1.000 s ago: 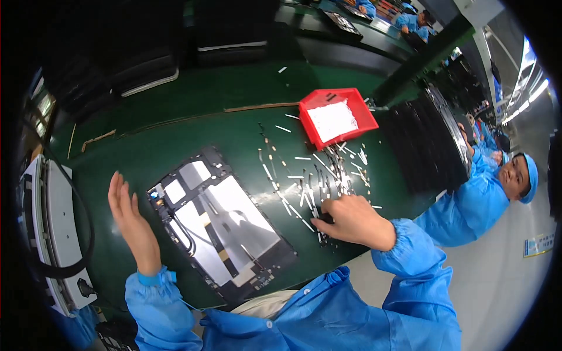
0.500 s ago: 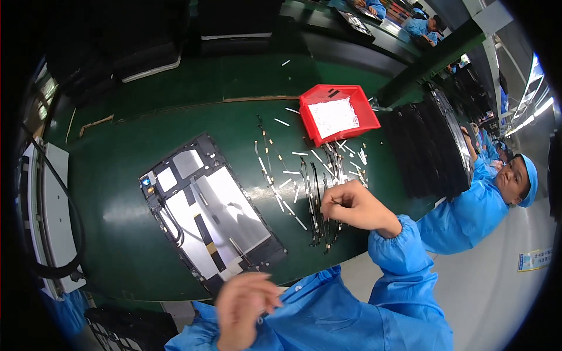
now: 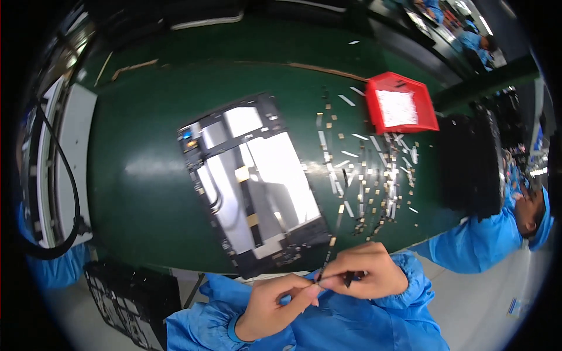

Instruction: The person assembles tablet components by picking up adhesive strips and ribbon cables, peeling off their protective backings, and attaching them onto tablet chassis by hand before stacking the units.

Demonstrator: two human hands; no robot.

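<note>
In the head view, the fingers of the left hand (image 3: 264, 309) are closed in a pinch, thumb against forefinger, meeting the fingertips of the right hand (image 3: 376, 272) over the near end of a narrow, dark, patchy strip (image 3: 328, 256). A small black object (image 3: 350, 278) sits in the right hand's curled fingers; its kind is unclear. The strip lies at the near edge of the green counter (image 3: 140, 205), its long axis running away from the fingertips and slightly rightward, just beside the black-framed, silver-backed flat panel (image 3: 281, 175).
</note>
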